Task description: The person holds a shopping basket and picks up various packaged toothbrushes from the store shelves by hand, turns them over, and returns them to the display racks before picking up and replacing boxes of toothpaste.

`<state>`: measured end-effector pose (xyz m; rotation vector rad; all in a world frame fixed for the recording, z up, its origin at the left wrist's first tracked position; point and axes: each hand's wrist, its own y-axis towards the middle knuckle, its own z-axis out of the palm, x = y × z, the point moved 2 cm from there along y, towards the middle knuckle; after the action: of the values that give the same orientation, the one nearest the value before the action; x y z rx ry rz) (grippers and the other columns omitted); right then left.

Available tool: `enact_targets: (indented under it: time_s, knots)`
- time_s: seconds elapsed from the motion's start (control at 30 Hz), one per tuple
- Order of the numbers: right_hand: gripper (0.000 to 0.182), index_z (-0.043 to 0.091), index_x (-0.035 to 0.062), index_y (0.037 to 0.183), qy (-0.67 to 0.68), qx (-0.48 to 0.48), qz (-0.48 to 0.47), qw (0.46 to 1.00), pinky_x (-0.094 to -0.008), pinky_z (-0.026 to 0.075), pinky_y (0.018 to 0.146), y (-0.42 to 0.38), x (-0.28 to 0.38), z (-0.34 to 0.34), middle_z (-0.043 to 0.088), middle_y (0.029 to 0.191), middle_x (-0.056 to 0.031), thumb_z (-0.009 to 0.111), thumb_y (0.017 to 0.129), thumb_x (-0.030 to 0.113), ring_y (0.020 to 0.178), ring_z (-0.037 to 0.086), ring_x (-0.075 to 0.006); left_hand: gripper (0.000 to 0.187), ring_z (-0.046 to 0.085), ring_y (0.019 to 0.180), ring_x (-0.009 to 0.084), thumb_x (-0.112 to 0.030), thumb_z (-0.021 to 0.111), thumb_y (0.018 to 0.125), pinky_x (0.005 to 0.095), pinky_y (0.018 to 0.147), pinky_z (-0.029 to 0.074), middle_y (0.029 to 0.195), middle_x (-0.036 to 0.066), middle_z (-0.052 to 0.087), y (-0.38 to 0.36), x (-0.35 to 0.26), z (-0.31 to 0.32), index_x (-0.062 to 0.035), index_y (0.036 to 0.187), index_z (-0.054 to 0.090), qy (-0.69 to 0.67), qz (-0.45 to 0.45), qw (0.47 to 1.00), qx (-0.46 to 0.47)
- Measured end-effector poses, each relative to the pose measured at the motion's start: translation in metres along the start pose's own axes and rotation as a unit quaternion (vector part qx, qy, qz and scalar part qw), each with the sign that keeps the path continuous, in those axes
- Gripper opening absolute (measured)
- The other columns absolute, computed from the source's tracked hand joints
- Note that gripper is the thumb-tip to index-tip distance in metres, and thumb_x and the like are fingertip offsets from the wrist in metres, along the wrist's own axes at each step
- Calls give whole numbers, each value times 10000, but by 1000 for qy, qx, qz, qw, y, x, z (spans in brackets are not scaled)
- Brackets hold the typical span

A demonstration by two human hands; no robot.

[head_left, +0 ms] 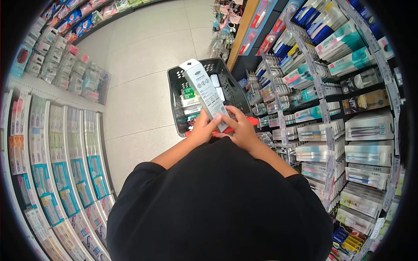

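Note:
A long, narrow light-grey box (204, 87) with printed text is held slanting over a dark shopping basket (175, 80). My left hand (203, 127) grips the lower left side of the box. On its lower right side, my right hand (241, 129) has its fingers closed round the box. Green-and-white toothpaste boxes (190, 96) and white packages (219, 92) lie inside the basket, partly hidden behind the grey box. A red part (251, 122) shows at the basket's near edge, beside my right hand.
Shelves of packaged toothbrushes (311, 117) stand on the right with price strips. On the left are shelves of boxed goods (65, 174) and hanging clear packs (72, 69). Tiled floor (135, 87) runs between them. Small hanging accessories (224, 26) are at the top.

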<state>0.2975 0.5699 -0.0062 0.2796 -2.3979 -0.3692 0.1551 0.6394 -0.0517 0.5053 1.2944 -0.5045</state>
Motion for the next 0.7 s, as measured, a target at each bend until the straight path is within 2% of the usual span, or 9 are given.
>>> enact_targets:
  time_s: [0.07,0.17,0.27,0.33,0.47,0.57,0.7]
  knots:
    - [587,547,223,1204,-8,11,1,1000,-378,486,805,0,-3,2,448,1237,-125,755,684,399,1013,539,-300,461,527,1069,221,-194,487,923,338,898,432,1174,173,522,2,0,1,47,1274,311,-52,-38,997,-30]
    - [580,558,230,1195,3,9,15,1000,-368,497,776,-2,-5,3,453,1223,-119,754,680,413,984,553,-286,434,529,1069,221,-179,472,928,335,895,434,1186,175,520,3,-7,2,47,1268,324,-14,-37,999,-25]
    - [573,565,228,1184,-6,-9,-2,1000,-356,507,743,-3,-7,4,455,1214,-111,758,675,409,936,567,-269,444,445,1173,215,-118,441,924,340,999,338,1262,166,458,2,-13,5,38,1310,285,-63,-67,996,-8]
    - [563,568,228,1177,-8,-10,1,1000,-351,510,732,-4,-6,4,456,1213,-108,757,678,405,927,573,-260,444,449,1168,214,-118,440,924,338,996,341,1259,166,460,0,-33,12,36,1310,284,-112,-101,988,-23]
    - [566,562,194,1171,-9,-5,-5,1000,-349,512,733,-4,-8,4,457,1217,-102,767,674,372,935,576,-246,441,455,1159,210,-117,431,926,334,991,347,1254,165,463,2,-18,5,33,1313,283,-62,-72,995,-2]
    - [586,544,160,1176,43,-25,-4,999,-354,512,744,-6,-12,6,456,1219,-100,779,667,334,944,577,-243,430,453,1157,206,-119,424,927,336,992,346,1250,164,465,0,-21,5,31,1308,291,-69,-103,992,-2]
    - [647,489,112,1213,28,-33,-23,999,-363,506,771,-5,-9,1,467,1217,-119,781,667,300,986,570,-283,401,512,1095,215,-128,449,922,330,927,405,1187,175,520,3,-8,3,51,1260,333,-50,-41,998,-21]
